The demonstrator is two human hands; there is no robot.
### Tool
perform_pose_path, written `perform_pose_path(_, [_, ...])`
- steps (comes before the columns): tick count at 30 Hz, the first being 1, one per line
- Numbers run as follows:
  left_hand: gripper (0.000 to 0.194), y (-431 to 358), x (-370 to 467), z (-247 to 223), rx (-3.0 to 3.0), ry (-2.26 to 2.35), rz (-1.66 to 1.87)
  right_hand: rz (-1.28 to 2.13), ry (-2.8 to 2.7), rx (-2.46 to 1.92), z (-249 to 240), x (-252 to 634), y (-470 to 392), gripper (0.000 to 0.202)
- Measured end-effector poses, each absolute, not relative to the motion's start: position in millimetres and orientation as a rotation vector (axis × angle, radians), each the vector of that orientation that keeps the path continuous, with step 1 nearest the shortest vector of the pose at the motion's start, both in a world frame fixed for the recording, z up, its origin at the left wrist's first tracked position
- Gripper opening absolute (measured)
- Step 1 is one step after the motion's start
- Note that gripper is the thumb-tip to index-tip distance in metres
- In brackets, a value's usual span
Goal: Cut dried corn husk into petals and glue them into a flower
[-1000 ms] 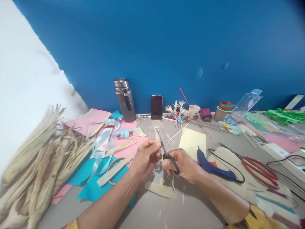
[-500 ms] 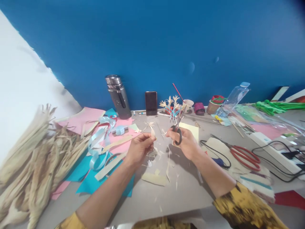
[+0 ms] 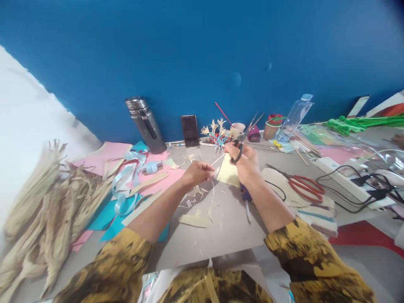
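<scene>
My left hand (image 3: 199, 172) is closed in a pinch, with a thin pale strip (image 3: 217, 160) stretching from its fingertips towards my right hand. Small pale husk petals (image 3: 190, 158) show just behind the left knuckles; whether that hand holds them I cannot tell. My right hand (image 3: 248, 162) grips black-handled scissors (image 3: 237, 152), their blades tilted up and away from me. Its fingertips meet the far end of the strip. Beneath and between the hands lies a pale yellow paper (image 3: 227, 173). Beyond them stands a bunch of husk flowers (image 3: 217, 130) on light-blue stems.
Dried corn husks (image 3: 47, 219) cover the left side, near pink and blue sheets and curled ribbon (image 3: 121, 189). A flask (image 3: 147, 126) and a phone (image 3: 190, 131) stand by the wall. Red-handled scissors (image 3: 306, 188), a power strip (image 3: 350, 181) and a plastic bottle (image 3: 293, 120) are at right.
My left hand held a small husk flower upright; now it pinches the strip. My right hand, still on the scissors, has moved up slightly, and the strip now spans both hands. The view has shifted.
</scene>
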State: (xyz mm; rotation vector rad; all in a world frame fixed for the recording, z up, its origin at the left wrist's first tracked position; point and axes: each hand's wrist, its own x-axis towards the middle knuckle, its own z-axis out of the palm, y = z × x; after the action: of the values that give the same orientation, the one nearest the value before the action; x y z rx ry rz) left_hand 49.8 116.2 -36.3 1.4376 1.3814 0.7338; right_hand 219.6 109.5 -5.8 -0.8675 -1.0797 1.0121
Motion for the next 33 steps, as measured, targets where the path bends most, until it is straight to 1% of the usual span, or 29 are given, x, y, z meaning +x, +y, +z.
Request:
perform_pose_path(3, [0.008, 134.0, 68.2, -50.8, 1.494, 1.443, 0.674, 0.983, -1.079, -0.872, -5.2, 223.0, 113.2, 0.028])
perform_pose_path(5, [0.007, 141.5, 73.4, -52.1, 1.549, 1.499, 0.657, 0.972, -1.082, -0.884, -6.5, 224.4, 115.6, 0.031])
perform_pose_path(9, [0.009, 134.2, 62.2, -31.8, 1.681, 1.604, 0.660, 0.961, -1.096, -0.906, -8.9, 225.9, 118.3, 0.034])
perform_pose_path(13, [0.006, 91.9, 33.5, -2.0, 1.798, 1.574, 0.570, 0.915, -1.165, -0.916, -12.3, 226.6, 120.8, 0.037])
perform_pose_path(15, [0.012, 64.0, 20.9, 7.7, 1.981, 1.405, 0.287, 0.906, -1.202, -0.922, -15.0, 226.5, 122.4, 0.039])
perform_pose_path(16, [0.015, 50.4, 15.9, 10.4, 2.013, 1.377, 0.207, 0.903, -1.221, -0.927, -16.4, 226.2, 123.0, 0.039])
perform_pose_path(18, [0.017, 26.8, 8.2, 11.3, 2.058, 1.437, 0.084, 0.896, -1.261, -0.935, -18.7, 225.5, 123.4, 0.040])
perform_pose_path(21, [0.020, 3.8, 0.3, 3.4, 2.119, 1.635, 0.021, 0.871, -1.292, -0.927, -20.6, 224.2, 123.0, 0.039])
perform_pose_path(23, [0.023, -3.9, -3.7, -4.4, 2.171, 1.679, -0.006, 0.867, -1.290, -0.926, -21.2, 223.6, 122.5, 0.036])
perform_pose_path(26, [0.020, -6.1, -10.3, -11.8, 2.163, 1.643, 0.003, 0.875, -1.283, -0.948, -21.6, 223.2, 121.8, 0.035])
perform_pose_path(28, [0.018, -1.4, -16.3, -11.0, 2.128, 1.666, 0.079, 0.875, -1.286, -0.970, -21.9, 223.1, 121.3, 0.034])
perform_pose_path(33, [0.020, 25.8, -29.5, -2.6, 2.163, 1.828, 0.253, 0.876, -1.289, -1.002, -23.4, 222.9, 121.9, 0.033])
